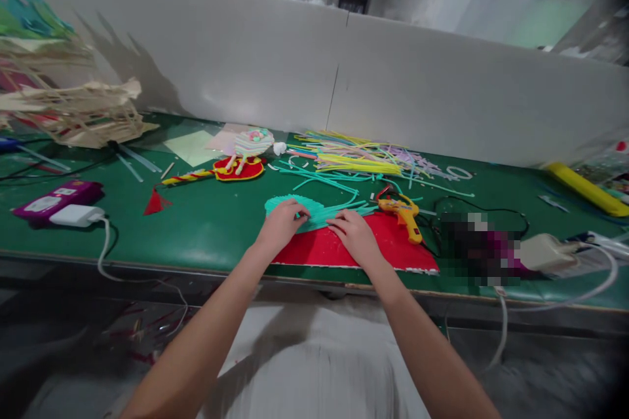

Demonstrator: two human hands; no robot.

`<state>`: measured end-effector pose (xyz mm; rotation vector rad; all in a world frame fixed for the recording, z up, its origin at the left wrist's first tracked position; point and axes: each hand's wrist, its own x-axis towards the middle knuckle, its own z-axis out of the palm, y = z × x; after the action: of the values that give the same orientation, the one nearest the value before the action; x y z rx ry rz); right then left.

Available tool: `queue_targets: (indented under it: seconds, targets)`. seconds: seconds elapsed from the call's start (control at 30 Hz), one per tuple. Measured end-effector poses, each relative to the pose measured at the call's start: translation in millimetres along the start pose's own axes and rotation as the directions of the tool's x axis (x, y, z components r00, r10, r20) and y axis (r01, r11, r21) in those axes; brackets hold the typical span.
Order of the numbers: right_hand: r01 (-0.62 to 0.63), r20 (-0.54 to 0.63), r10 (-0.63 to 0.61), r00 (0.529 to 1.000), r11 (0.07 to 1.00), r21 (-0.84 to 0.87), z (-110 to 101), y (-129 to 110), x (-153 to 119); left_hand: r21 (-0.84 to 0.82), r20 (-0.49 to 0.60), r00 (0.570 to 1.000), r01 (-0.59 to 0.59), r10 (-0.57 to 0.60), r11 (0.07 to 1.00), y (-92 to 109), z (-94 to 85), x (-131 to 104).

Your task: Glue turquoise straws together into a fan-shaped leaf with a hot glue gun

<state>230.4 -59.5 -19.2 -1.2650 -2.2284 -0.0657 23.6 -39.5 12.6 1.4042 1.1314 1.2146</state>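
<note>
On the green table lies a red sheet (314,249), and over its upper left part rests a turquoise piece (282,203) made of pipe cleaners, with loose strands (351,207) running off to the right. My left hand (284,222) is at the turquoise piece, its thumb and fingertips pinched together on its lower edge. My right hand (357,234) touches the strands with its fingertips, fingers bent close together above the red sheet. A yellow glue gun (403,213) lies just right of the strands. What exactly sits between the fingertips is too small to tell.
A pile of colored pipe cleaners (354,160) lies behind the hands. To the left are a decorated fan-like piece (239,168) with a red tassel (156,201) and a purple device (61,200). A white adapter (548,253) and cables lie right. A grey partition (246,59) stands behind.
</note>
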Motion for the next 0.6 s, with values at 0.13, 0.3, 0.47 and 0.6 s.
queue_targets:
  seconds: [0.13, 0.3, 0.47, 0.6]
  targets:
    - [0.002, -0.017, -0.002, 1.000, 1.000, -0.014, 0.5, 1.9, -4.2, 0.097, 0.034, 0.998, -0.057, 0.054, 0.994, -13.8, 1.0, 5.8]
    - [0.008, -0.010, -0.008, 1.000, 0.999, -0.039, 2.3, 2.6, -2.0, 0.130, 0.058, 0.994, -0.102, 0.095, 0.986, -27.8, -0.9, 6.4]
    - [-0.013, -0.013, 0.012, 1.000, 0.999, -0.037, 2.9, 1.2, -1.0, 0.171, 0.085, 0.986, -0.159, 0.146, 0.972, -31.6, -1.9, 7.2]
    - [-0.009, -0.071, 0.009, 0.997, 1.000, -0.002, 0.2, -3.9, -4.3, 0.216, 0.095, 0.982, -0.181, 0.164, 0.960, -31.9, -1.6, 6.2]
